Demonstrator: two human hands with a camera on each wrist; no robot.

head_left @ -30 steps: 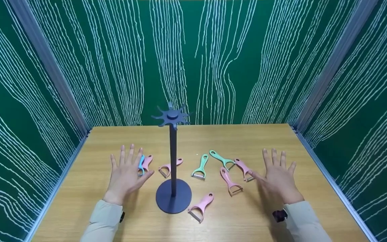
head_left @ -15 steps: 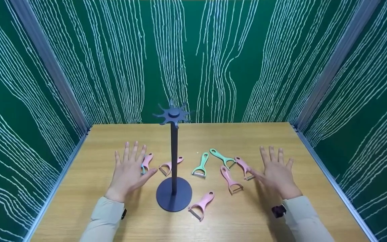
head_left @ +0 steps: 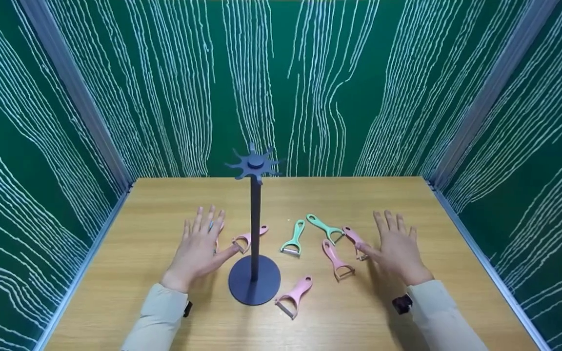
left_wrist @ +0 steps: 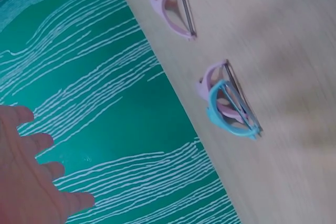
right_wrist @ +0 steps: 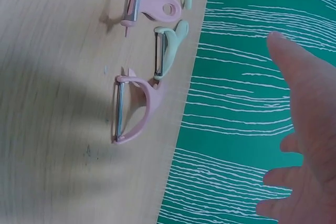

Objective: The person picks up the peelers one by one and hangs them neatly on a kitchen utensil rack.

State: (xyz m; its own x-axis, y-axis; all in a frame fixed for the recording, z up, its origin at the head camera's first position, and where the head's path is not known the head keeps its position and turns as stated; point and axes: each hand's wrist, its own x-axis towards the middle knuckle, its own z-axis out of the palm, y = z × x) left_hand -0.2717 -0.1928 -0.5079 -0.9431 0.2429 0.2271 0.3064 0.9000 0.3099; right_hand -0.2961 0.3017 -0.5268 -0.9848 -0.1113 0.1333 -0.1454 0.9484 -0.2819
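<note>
My left hand [head_left: 199, 251], fingers straight and spread, hovers over the table left of the stand. It largely hides a blue Y-peeler [left_wrist: 214, 114] lying across a pink peeler [left_wrist: 204, 86]. The left thumb overlaps another pink peeler [head_left: 263, 229] behind the stand's pole. On the other side, my right hand [head_left: 399, 251] is spread palm down, holding nothing. Its thumb overlaps the end of a pink peeler [head_left: 351, 235]. Close by lie a green peeler [head_left: 319, 223] and a pink peeler [head_left: 330, 251].
A dark stand [head_left: 255, 219] with a round base and a hooked star-shaped top rises left of centre. Right of it lie a green peeler [head_left: 297, 231] and, nearer the front, a pink peeler [head_left: 302, 288]. Green white-streaked walls [head_left: 310, 97] enclose the wooden table [head_left: 359, 317].
My left hand has drifted right, covering more of the blue and pink peelers. My right hand has shifted slightly left. The peelers and stand lie as before; the head view has tilted a little.
</note>
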